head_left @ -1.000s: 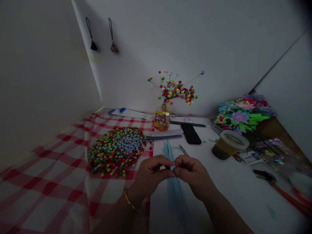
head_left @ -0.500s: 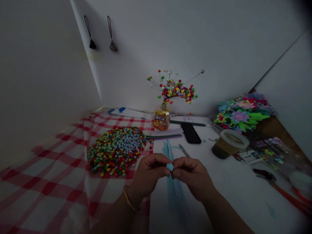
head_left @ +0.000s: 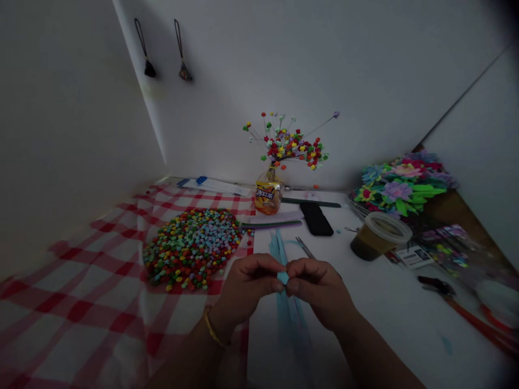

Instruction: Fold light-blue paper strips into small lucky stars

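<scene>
Between my two hands is a small light-blue folded paper star [head_left: 283, 277], its flat face showing. My left hand [head_left: 250, 281] pinches it from the left with thumb and forefinger. From the other side my right hand [head_left: 318, 289] grips its edge the same way, and the fingertips hide part of it. Long light-blue paper strips [head_left: 287, 313] lie on the white table beneath the hands. Beyond my right hand rests a pair of metal tweezers [head_left: 305, 248]. To the left, a big pile of small coloured paper stars [head_left: 197, 248] covers part of the red-and-white checked cloth [head_left: 85, 310].
A bottle [head_left: 268, 194] at the back holds stars on stems. A black phone [head_left: 317, 219] lies nearby. At right stand a lidded plastic tub [head_left: 380, 236], fuzzy craft flowers [head_left: 401, 186] and dark-handled pliers [head_left: 437, 285]. Two dark tassels [head_left: 184, 70] hang on the wall.
The view has shifted slightly, so the table things sit a little higher and further left. Both hands keep their pinch on the paper star, almost unmoved.
</scene>
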The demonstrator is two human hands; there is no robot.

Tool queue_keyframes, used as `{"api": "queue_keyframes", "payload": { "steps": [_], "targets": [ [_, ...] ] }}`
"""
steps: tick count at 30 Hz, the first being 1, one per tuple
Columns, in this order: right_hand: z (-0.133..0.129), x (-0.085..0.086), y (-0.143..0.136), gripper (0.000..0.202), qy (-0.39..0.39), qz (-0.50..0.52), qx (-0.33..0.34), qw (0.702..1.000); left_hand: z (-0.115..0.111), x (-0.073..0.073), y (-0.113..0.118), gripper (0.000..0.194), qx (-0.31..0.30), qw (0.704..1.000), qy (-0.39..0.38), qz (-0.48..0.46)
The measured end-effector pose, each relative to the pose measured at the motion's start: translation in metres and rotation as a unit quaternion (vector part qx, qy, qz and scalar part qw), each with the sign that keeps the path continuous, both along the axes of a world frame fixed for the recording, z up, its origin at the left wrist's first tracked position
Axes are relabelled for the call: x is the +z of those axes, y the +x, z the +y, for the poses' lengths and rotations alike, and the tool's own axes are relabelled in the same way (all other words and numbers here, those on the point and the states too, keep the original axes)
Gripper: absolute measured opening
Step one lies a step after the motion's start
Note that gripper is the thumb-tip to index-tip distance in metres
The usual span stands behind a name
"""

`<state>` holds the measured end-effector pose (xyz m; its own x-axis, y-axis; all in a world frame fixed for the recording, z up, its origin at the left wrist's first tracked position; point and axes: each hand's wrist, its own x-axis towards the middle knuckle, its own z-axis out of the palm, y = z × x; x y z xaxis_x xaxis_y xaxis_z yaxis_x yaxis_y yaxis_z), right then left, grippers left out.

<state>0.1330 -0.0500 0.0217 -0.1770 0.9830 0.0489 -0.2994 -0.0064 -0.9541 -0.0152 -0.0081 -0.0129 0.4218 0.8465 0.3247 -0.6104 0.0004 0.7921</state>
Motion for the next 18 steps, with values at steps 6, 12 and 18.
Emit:
{"api": "queue_keyframes", "payload": {
  "steps": [6,12,18],
  "targets": [
    [0.000,-0.002,0.002,0.012,-0.001,-0.004,0.007,1.000,-0.003,0.003,-0.001,0.020,0.000,1.000,0.011,0.003],
    [0.001,-0.001,0.003,0.015,0.002,-0.023,0.018,1.000,-0.004,0.005,0.000,0.019,0.007,1.000,0.008,0.011],
    [0.001,0.001,0.002,0.016,-0.026,-0.029,-0.008,0.999,-0.003,0.011,-0.001,0.019,0.036,0.998,0.039,0.042]
  ]
}}
